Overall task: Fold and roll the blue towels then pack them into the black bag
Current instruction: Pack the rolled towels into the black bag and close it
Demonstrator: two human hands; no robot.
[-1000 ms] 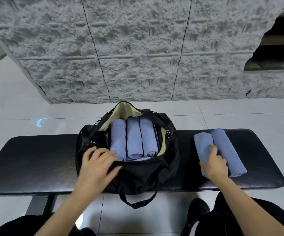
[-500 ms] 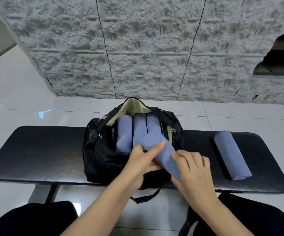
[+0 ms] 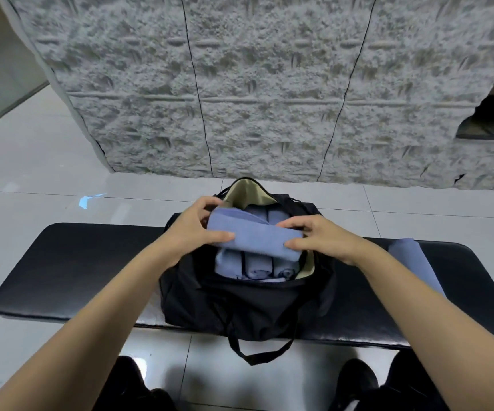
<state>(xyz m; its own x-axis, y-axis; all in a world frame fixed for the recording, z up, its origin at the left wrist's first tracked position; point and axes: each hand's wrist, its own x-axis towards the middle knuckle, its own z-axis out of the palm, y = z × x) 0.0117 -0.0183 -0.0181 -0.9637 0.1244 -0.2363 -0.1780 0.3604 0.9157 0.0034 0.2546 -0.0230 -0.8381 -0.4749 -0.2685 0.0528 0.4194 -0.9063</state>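
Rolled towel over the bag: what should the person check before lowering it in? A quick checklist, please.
1. Grip on the held towel: the left hand and the right hand each pinch one end. Ok.
2. Roll compact, not unravelling: ok.
3. Mouth of the black bag open beneath the roll: ok.
4. Room above the packed towels lying side by side inside: cannot tell.
5. Every towel packed: not ok. One last roll lies on the bench, right of the bag.
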